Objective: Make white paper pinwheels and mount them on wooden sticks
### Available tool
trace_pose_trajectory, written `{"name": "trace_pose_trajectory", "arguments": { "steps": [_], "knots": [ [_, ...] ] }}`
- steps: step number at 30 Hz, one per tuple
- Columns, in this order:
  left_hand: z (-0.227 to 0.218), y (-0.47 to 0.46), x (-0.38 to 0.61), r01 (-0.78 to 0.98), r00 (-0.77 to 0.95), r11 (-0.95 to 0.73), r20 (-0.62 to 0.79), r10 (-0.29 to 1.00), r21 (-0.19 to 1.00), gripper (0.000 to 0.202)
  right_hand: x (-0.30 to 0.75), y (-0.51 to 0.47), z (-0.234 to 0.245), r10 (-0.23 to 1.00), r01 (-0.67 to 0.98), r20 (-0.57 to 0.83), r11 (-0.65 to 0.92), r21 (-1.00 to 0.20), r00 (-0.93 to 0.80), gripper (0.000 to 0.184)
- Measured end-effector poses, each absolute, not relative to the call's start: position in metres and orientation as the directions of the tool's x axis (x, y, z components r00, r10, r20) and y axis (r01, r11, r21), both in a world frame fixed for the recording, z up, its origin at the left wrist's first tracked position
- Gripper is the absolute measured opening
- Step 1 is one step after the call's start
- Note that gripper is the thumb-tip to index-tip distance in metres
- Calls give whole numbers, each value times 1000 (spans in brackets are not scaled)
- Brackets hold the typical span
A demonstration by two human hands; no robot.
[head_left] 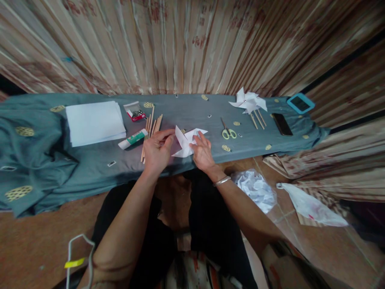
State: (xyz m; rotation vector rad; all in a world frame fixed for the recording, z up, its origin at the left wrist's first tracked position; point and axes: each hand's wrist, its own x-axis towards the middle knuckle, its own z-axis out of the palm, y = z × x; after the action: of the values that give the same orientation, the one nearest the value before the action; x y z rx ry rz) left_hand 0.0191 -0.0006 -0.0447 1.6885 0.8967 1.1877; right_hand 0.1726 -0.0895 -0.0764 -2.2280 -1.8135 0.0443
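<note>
A white paper pinwheel (187,140) with folded blades lies at the near edge of the cloth-covered table, between my hands. My right hand (203,153) grips its right side, fingers over the paper and thumb near the centre. At the left blade, my left hand (157,151) has thumb and index finger drawn together; whatever is between them is too small to make out. Wooden sticks (152,125) lie just behind my left hand, partly hidden by it. A green and white glue tube (134,139) rests left of the sticks.
Stacked white paper (94,122) and a red box of metal pins (136,112) are on the left. To the right are scissors (227,130), finished pinwheels on sticks (249,102), a phone (282,124) and a blue-framed device (300,103). A bag of paper scraps (255,188) sits on the floor.
</note>
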Motion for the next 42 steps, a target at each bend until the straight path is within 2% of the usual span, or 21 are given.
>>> {"name": "trace_pose_trajectory", "arguments": {
  "steps": [4,10,20,27,33,36,42],
  "knots": [
    [-45,-3,11,94,291,-394,353,889,914,21,182,-90,-78,978,961,136,-123,-246,160,36],
    [-40,-3,6,129,300,-427,376,877,895,19,170,-90,-86,967,963,171,-147,-225,188,38],
    [-35,1,24,82,325,-421,375,868,903,21,192,-88,-71,957,931,168,-175,-319,237,39],
    [-36,12,23,132,325,-428,369,871,894,21,213,-81,-69,927,850,229,-148,-505,297,46],
    [-37,16,26,177,334,-460,387,860,870,19,225,-75,-76,891,791,312,-80,-606,329,33],
    [-37,15,26,201,350,-465,380,856,862,20,221,-81,-77,881,799,330,-83,-596,339,32],
    [-42,10,23,251,387,-455,343,856,854,21,212,-92,-70,904,867,328,-85,-491,275,37]
  ]
}}
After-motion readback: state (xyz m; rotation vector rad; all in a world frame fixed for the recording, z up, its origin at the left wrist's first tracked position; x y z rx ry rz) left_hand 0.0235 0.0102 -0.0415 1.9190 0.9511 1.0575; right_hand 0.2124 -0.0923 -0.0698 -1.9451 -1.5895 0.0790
